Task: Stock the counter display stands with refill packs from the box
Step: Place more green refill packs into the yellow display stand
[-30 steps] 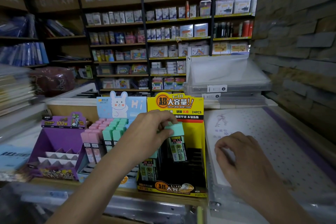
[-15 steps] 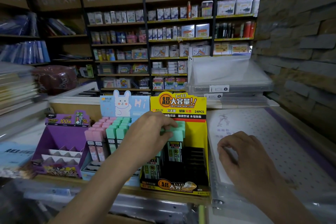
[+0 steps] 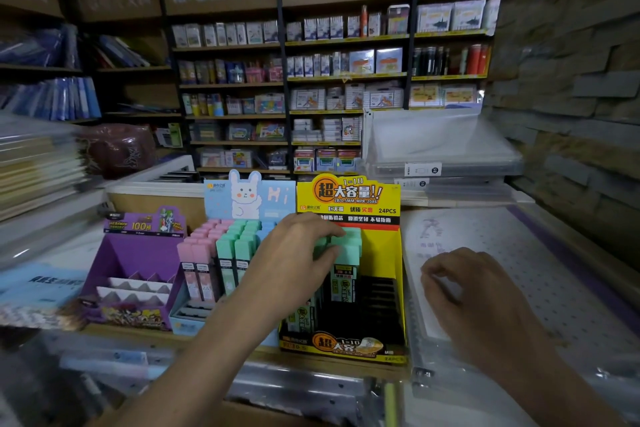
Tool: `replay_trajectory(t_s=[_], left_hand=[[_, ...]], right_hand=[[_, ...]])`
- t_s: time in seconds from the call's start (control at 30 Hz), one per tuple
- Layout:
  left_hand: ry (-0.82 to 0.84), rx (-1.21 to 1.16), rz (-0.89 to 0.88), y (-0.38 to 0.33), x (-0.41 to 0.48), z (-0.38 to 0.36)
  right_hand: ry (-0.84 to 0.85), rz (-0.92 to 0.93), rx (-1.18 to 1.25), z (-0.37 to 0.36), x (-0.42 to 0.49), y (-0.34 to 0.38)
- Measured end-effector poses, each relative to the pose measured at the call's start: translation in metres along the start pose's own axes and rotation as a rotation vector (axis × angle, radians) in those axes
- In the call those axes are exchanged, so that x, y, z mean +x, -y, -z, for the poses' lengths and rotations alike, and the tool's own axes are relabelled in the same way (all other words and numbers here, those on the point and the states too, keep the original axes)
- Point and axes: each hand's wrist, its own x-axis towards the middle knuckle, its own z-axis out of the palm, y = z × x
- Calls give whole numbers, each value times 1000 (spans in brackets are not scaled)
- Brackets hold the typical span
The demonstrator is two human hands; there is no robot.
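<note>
The left hand (image 3: pixel 294 263) hides much of the mint-capped refill pack (image 3: pixel 346 246) it pinches, fingers over the cap and thumb in front. How deep the pack sits in the yellow cardboard stand (image 3: pixel 384 253) cannot be told. A second ago the pack hung tilted before the stand's back row; now it stands upright in that row. The right hand (image 3: pixel 485 298) has stayed on the glossy plastic-covered sheet (image 3: pixel 519 253), fingers loosely curled, holding nothing. The left edge of the view is smeared.
</note>
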Motion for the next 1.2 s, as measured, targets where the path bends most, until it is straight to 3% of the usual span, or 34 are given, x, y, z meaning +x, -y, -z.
replay_trajectory(t_s=[0.2,0.43,0.57,0.67,0.93,1.2], left_hand=[[-130,-140,12,1,-26,22],[-103,-391,53,25,-93,39],[-41,-499,157,54,-137,31],[5,-551,253,78,-167,24],[127,-534,471,142,-235,-1],[285,-536,724,201,-305,-65]], right_hand=[[-102,46,20,20,-3,26],[-102,90,344,16,-37,91],[-4,36,465,-18,-65,125],[47,31,374,-47,-82,142],[251,-184,474,-130,-134,160],[496,-442,354,-219,-198,152]])
